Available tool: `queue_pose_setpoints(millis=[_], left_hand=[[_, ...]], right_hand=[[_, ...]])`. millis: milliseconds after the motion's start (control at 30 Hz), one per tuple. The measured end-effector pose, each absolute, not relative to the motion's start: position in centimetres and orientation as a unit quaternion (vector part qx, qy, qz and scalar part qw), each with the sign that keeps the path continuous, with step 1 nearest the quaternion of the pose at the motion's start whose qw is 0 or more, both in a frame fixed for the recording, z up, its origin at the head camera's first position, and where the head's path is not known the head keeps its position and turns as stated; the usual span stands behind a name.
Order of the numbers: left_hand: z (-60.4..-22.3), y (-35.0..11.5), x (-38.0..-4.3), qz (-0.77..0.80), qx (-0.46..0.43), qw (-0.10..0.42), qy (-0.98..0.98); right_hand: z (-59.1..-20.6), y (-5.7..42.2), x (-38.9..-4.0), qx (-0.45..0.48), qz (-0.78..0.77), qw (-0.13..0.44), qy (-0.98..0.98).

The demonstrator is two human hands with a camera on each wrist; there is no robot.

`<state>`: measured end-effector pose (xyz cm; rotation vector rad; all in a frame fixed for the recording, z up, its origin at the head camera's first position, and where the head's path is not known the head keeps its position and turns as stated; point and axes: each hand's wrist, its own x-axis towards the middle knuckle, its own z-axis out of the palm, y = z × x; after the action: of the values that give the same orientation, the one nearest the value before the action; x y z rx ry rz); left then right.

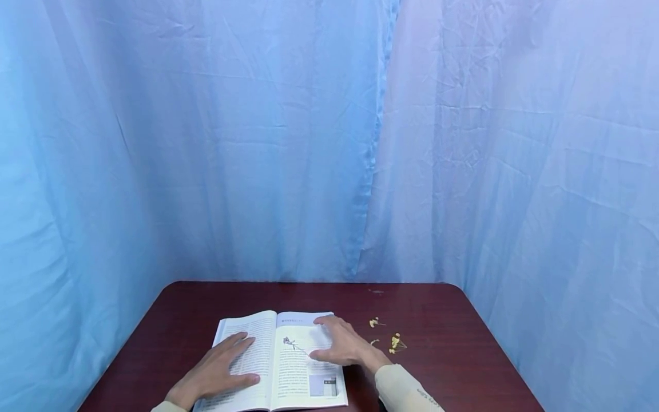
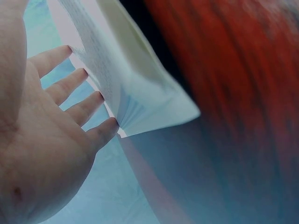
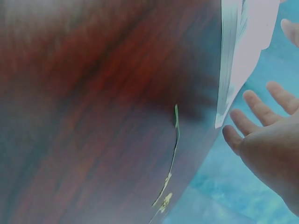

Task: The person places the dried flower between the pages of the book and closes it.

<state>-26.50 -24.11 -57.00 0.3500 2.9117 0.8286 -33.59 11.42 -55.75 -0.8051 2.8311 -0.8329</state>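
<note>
An open book [image 1: 301,375] lies on the dark red table, its pages printed with text and a picture. On its right page is a small purplish flower [image 1: 288,341] with a thin stem slanting down to the right. My left hand [image 1: 218,366] rests on the left page, fingers spread and nearly straight; in the left wrist view its fingertips [image 2: 96,100] meet the page near the book's edge. My right hand [image 1: 340,343] is over the right page, thumb near the stem's end, fingers spread and loosely bent with nothing held.
Right of the book, several small yellow dried flowers [image 1: 396,341] lie on the table [image 1: 443,320]. One thin stem [image 3: 176,135] shows near the book's side in the right wrist view. Blue curtains [image 1: 288,143] hang behind and along both sides.
</note>
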Motion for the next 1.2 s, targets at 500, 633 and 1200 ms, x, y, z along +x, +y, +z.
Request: queue_pose_setpoints(millis=[500,633,1200], left_hand=[[-56.6,-24.0,-26.2,0.278,0.112,0.049,0.953],[-56.7,-24.0,-26.3,0.274,0.112,0.047,0.954],[-56.8,-23.8,-26.3,0.270,0.114,0.047,0.955]], right_hand=[[-56.1,12.0,-36.3,-0.229,-0.277,0.042,0.932],[-56.4,12.0,-36.8,-0.209,-0.279,0.037,0.937],[-57.3,11.9,-38.0,-0.199,-0.256,0.047,0.945]])
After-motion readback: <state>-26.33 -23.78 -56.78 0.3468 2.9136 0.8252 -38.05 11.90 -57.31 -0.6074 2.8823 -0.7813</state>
